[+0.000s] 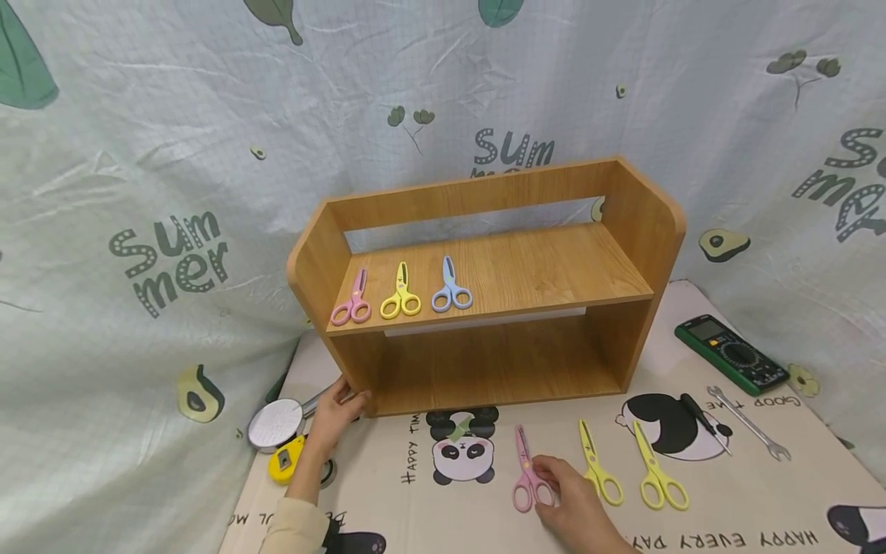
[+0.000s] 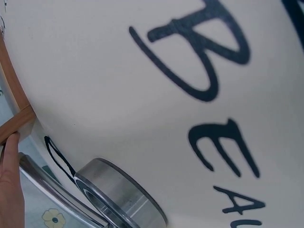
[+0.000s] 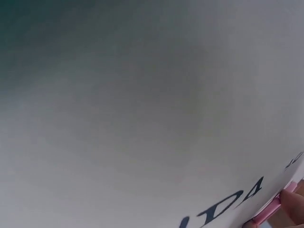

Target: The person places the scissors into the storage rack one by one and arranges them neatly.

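Pink scissors (image 1: 528,467) lie in front of the wooden shelf (image 1: 554,265), long axis running toward it; the head view shows our right hand (image 1: 576,500) nearer them, on their right, our left hand (image 1: 337,414) touching the shelf's lower left corner. From the left wrist view, we cannot tell if it grips. In the right wrist view, we pinch the pink handle (image 3: 269,211).

Shelf (image 1: 554,265) free right of blue scissors (image 1: 451,288)
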A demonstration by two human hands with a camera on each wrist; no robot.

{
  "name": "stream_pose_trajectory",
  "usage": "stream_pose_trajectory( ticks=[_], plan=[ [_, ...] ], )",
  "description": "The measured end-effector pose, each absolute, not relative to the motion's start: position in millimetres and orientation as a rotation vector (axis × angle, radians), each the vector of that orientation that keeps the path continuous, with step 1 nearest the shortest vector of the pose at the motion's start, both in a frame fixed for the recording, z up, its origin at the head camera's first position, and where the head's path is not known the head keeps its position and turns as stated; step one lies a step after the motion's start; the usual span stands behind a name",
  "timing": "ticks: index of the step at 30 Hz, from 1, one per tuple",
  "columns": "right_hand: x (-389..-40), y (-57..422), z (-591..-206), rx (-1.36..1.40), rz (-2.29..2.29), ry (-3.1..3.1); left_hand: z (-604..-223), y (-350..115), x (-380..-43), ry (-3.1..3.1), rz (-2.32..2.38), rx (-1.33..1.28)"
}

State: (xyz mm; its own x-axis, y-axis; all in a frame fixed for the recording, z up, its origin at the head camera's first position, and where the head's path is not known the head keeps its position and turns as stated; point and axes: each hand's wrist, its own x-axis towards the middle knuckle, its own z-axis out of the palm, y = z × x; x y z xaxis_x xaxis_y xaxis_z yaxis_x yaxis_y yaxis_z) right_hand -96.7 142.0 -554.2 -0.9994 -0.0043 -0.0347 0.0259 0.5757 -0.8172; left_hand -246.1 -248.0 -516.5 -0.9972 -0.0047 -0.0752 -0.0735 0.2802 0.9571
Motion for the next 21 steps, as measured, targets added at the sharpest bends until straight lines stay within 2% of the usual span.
stream_pose_trajectory(
  ticks=[21],
  plan=[
    [-101.3, 133.4, -546.8, 0.082, -1.309, 2.732, -516.9, -246.2, -245.3, 2.455, 1.852, -0.096]
  ],
)
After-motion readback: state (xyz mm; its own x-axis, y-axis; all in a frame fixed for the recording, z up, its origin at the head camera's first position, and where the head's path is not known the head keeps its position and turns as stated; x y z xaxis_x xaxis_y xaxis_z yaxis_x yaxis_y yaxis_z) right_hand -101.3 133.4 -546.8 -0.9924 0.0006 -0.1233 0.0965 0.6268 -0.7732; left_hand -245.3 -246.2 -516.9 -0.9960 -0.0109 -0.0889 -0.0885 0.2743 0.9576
